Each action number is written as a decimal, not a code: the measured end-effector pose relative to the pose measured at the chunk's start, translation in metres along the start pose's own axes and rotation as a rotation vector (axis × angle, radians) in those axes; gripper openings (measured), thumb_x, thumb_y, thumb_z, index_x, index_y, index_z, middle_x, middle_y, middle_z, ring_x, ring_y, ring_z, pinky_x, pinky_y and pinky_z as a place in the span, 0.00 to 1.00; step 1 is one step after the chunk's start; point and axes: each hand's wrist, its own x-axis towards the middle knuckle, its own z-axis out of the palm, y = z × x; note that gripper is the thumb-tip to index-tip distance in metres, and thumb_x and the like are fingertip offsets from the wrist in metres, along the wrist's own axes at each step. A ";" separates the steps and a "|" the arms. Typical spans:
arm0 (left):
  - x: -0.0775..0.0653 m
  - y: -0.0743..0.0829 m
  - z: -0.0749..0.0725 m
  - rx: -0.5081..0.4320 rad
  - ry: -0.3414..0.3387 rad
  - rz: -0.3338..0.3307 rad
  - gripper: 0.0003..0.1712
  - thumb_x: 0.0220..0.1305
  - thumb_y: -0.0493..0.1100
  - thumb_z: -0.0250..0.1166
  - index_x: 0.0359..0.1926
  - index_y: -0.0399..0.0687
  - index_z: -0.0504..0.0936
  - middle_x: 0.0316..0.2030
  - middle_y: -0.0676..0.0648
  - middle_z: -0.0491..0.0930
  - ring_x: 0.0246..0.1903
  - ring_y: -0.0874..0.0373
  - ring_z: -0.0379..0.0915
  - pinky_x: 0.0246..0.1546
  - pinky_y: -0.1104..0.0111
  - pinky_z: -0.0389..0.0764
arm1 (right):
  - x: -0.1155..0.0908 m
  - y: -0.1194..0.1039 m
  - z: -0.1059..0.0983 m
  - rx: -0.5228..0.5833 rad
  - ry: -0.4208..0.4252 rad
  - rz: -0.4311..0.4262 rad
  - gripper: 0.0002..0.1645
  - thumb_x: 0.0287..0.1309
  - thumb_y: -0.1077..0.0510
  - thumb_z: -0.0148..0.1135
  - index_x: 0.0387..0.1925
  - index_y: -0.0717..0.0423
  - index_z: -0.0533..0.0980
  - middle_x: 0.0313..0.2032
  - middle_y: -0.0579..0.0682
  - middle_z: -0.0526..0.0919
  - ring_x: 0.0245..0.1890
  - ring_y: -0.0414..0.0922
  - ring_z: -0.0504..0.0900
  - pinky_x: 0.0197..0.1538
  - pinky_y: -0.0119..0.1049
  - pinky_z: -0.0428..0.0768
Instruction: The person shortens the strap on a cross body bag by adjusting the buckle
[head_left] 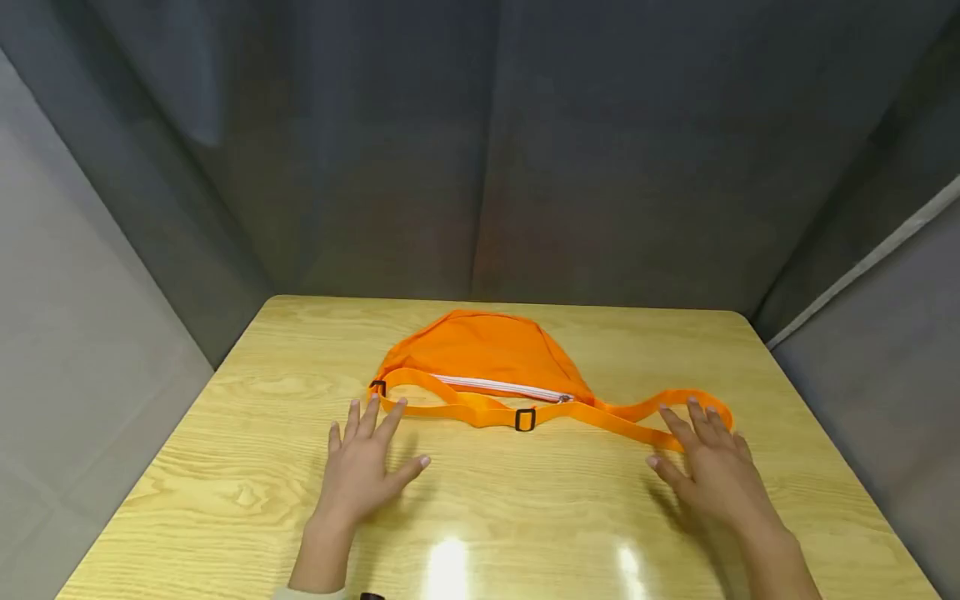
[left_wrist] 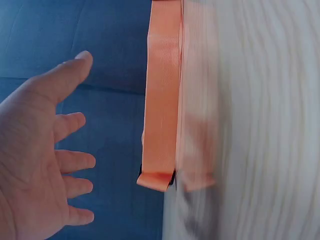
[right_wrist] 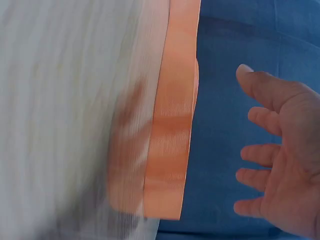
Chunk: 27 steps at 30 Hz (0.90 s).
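An orange waist bag (head_left: 487,346) lies on the table, its white zipper (head_left: 502,386) facing the near side. Its orange strap (head_left: 622,423) runs along the front, loops out to the right and carries a black slide buckle (head_left: 525,419). My left hand (head_left: 362,471), fingers spread, is near the strap's left end. Close to the right loop is my right hand (head_left: 716,475), also spread, its fingertips overlapping the strap in the head view. Both wrist views show a gap between the hand and the strap (left_wrist: 162,95). Neither hand holds anything.
The wooden table (head_left: 225,467) has rounded far corners and reflects light near its front. Dark grey curtains (head_left: 480,150) hang behind it, with lighter grey cloth panels (head_left: 90,350) at the sides. A small dark object (head_left: 372,596) shows at the bottom edge.
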 end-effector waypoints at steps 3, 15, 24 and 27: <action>0.001 0.006 0.008 -0.043 -0.004 0.029 0.44 0.52 0.64 0.65 0.67 0.52 0.65 0.66 0.34 0.56 0.65 0.34 0.42 0.56 0.35 0.48 | 0.002 -0.004 0.009 0.040 0.045 -0.067 0.40 0.57 0.45 0.62 0.65 0.59 0.62 0.63 0.73 0.56 0.61 0.71 0.53 0.57 0.68 0.49; 0.016 0.031 0.027 -0.279 -0.005 0.100 0.37 0.54 0.55 0.68 0.63 0.49 0.70 0.60 0.43 0.67 0.60 0.44 0.61 0.55 0.45 0.62 | 0.030 -0.022 0.038 0.313 0.084 -0.149 0.30 0.58 0.52 0.63 0.60 0.58 0.69 0.61 0.60 0.67 0.59 0.62 0.64 0.55 0.61 0.63; 0.041 0.043 0.034 -0.394 -0.087 0.100 0.35 0.55 0.55 0.67 0.63 0.53 0.70 0.60 0.46 0.69 0.60 0.48 0.61 0.57 0.51 0.63 | 0.057 -0.026 0.046 0.432 0.096 -0.159 0.29 0.54 0.57 0.67 0.58 0.59 0.71 0.55 0.60 0.74 0.56 0.59 0.70 0.55 0.56 0.66; 0.048 0.045 0.035 -0.406 -0.115 0.110 0.34 0.55 0.54 0.67 0.62 0.52 0.71 0.59 0.47 0.69 0.59 0.48 0.62 0.56 0.51 0.64 | 0.066 -0.029 0.050 0.438 0.084 -0.177 0.29 0.54 0.58 0.66 0.58 0.61 0.71 0.53 0.60 0.75 0.55 0.58 0.70 0.55 0.55 0.66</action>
